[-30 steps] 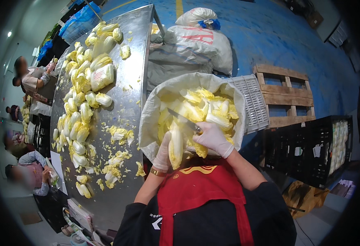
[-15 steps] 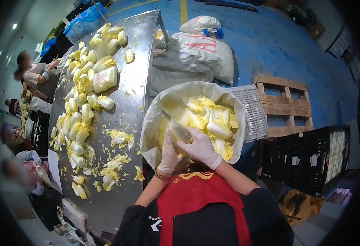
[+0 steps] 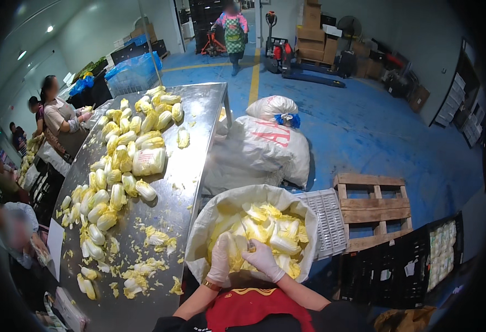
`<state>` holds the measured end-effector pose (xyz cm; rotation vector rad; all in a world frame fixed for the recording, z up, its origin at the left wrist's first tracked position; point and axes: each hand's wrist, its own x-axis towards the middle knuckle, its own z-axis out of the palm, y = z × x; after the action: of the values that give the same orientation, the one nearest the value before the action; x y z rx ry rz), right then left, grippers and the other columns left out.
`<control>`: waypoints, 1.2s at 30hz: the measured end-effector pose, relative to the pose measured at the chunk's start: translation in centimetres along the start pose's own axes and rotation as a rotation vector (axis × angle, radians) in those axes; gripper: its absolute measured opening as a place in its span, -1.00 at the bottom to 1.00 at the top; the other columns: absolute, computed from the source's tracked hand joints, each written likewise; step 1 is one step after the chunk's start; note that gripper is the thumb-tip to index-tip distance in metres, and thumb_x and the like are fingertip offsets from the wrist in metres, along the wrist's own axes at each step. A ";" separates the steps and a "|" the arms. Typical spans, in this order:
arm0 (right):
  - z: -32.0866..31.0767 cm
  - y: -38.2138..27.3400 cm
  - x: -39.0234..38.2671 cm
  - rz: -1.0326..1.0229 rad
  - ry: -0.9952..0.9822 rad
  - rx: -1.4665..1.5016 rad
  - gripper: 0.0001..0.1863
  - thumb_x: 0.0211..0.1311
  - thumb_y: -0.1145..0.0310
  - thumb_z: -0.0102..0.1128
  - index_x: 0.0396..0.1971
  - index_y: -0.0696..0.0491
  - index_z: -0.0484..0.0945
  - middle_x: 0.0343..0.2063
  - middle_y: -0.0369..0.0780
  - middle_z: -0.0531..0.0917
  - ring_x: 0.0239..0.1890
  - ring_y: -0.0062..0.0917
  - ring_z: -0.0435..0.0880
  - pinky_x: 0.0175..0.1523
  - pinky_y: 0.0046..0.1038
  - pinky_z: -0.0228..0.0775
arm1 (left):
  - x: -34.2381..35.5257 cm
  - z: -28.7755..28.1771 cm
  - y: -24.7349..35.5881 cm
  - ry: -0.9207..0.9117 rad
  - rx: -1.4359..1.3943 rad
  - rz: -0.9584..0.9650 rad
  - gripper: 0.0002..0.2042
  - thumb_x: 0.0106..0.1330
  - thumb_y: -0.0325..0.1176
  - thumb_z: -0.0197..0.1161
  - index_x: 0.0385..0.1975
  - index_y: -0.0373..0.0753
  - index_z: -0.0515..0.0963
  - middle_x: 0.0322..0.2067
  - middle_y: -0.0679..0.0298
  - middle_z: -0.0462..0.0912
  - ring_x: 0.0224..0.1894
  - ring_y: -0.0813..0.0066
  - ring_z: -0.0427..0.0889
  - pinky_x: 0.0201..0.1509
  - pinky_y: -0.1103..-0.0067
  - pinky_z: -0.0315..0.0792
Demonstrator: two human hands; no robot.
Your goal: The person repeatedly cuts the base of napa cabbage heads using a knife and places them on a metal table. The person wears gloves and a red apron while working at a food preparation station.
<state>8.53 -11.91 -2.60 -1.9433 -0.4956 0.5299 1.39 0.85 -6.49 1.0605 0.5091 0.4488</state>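
While I am looking down from my remote seat, the left hand (image 3: 220, 260) is holding a pale cabbage (image 3: 236, 250), fingers curled well around it — probably to steady it against the blade. The right hand (image 3: 262, 260) is gripping a knife (image 3: 251, 245), fingers closed about the handle, the blade pointing toward eleven o'clock; I cannot tell whether it is touching the cabbage. Both hands are hovering toward six o'clock over an open white sack (image 3: 265, 191), its mouth spread wide, seemingly so that pieces can drop straight in. Yellow-white cabbage pieces (image 3: 284, 237) are filling it.

Just beside the sack, at two o'clock, a pale slatted crate (image 3: 330, 224) is sitting. At ten, a metal table (image 3: 168, 221) is bearing heaped cabbages (image 3: 118, 160), perhaps kept within easy reach. At four, black crates (image 3: 384, 274) are holding pale packs (image 3: 442, 255). At twelve, bulging sacks (image 3: 279, 145) are lying piled, contents hidden. Farther, at eleven — a blue-lined basket (image 3: 131, 74) is standing.
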 end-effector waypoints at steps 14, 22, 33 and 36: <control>-4.6 3.4 1.1 -0.060 0.115 -0.158 -0.52 0.02 0.19 0.42 -0.09 0.15 0.59 -0.30 -0.18 0.71 -0.27 -0.54 0.68 -0.13 -0.51 0.49 | 1.1 -3.4 7.6 0.088 -0.588 -0.110 -0.45 0.33 0.25 -0.05 -0.08 -0.18 0.42 -0.51 0.34 0.46 -0.59 0.56 0.43 -0.53 0.63 0.35; 1.3 -2.1 -0.3 -0.142 -0.230 0.015 -0.49 0.10 0.16 0.36 0.03 0.09 0.54 -0.18 -0.10 0.68 -0.19 -0.52 0.67 -0.06 -0.52 0.48 | 0.3 -3.4 2.3 0.183 -0.384 -0.025 -0.50 0.47 0.02 -0.12 0.22 -0.21 0.32 -0.10 0.33 0.51 -0.09 0.52 0.51 0.05 0.58 0.43; 0.9 -0.7 0.6 0.107 -0.005 0.486 -0.67 0.12 0.25 0.36 -0.24 0.16 0.55 -0.54 -0.27 0.64 -0.64 -0.74 0.49 -0.58 -0.66 0.27 | 1.9 -5.6 1.0 0.017 0.396 -0.081 -0.55 0.40 0.04 0.03 0.02 -0.19 0.56 -0.21 0.26 0.62 -0.19 0.42 0.62 -0.15 0.51 0.49; -0.1 -1.8 0.7 0.161 0.011 0.441 -0.68 0.12 0.25 0.36 -0.26 0.16 0.55 -0.60 -0.32 0.61 -0.70 -0.76 0.38 -0.62 -0.64 0.19 | 1.5 -4.1 2.0 0.112 1.211 0.439 -0.75 0.25 -0.14 0.23 -0.25 -0.16 0.68 -0.31 0.14 0.67 -0.26 0.25 0.64 -0.18 0.46 0.49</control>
<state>8.94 -10.90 -1.07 -1.5667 -0.1923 0.6691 -0.08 5.41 -6.52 2.3500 0.6585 0.5930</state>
